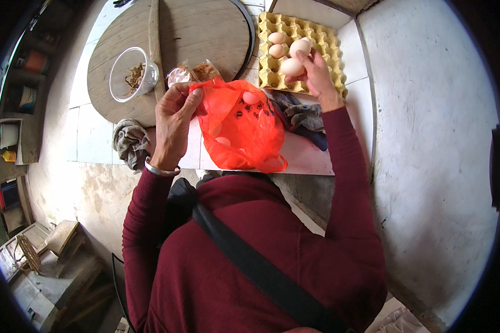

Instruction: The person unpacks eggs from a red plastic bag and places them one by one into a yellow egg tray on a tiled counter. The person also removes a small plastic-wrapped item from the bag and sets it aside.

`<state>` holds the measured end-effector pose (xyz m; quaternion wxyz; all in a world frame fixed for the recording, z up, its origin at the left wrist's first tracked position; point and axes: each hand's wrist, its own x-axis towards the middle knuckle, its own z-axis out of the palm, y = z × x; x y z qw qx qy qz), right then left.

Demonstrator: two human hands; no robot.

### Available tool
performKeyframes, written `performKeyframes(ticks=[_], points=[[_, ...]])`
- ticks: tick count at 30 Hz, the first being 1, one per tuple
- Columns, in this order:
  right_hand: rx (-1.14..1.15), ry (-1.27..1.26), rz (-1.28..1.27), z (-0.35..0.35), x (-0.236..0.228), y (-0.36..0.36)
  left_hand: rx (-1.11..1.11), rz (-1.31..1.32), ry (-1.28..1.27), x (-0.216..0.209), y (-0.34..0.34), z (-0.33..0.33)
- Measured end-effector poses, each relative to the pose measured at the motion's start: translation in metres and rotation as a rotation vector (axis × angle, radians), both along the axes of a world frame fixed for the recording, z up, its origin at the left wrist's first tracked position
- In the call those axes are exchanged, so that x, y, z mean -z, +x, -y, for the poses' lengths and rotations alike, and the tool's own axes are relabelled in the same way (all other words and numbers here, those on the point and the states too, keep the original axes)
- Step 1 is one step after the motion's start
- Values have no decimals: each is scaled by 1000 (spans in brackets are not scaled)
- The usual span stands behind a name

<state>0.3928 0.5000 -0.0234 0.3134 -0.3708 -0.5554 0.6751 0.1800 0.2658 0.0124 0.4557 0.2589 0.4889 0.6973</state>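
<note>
My left hand (175, 119) pinches the upper left rim of a thin red plastic bag (241, 147), holding its mouth apart. Inside the bag lie a few eggs, one egg (250, 98) near the far side and another egg (223, 141) lower down, tinted by the plastic. My right hand (318, 80) is over a yellow egg tray (269, 80), fingers closed on a pale egg (292, 67). A second egg (299, 48) touches the thumb; whether it is also gripped I cannot tell. Two brownish eggs (276, 44) sit in tray cups left of the hand.
A round wooden board (114, 69) with a dark rim lies at the back left. On it stand a clear plastic tub (129, 83) with brown bits and a clear-wrapped packet (205, 71). Grey cloths (130, 141) (305, 116) flank the bag. A wall (428, 111) rises on the right.
</note>
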Motion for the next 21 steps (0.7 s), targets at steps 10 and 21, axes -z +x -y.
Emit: performKeyframes(ticks=[10, 21], points=[[126, 720, 752, -118, 32, -7, -33, -15, -34, 2, -4, 7], [5, 1597, 1255, -162, 57, -25, 11, -69, -51, 4, -3, 11]])
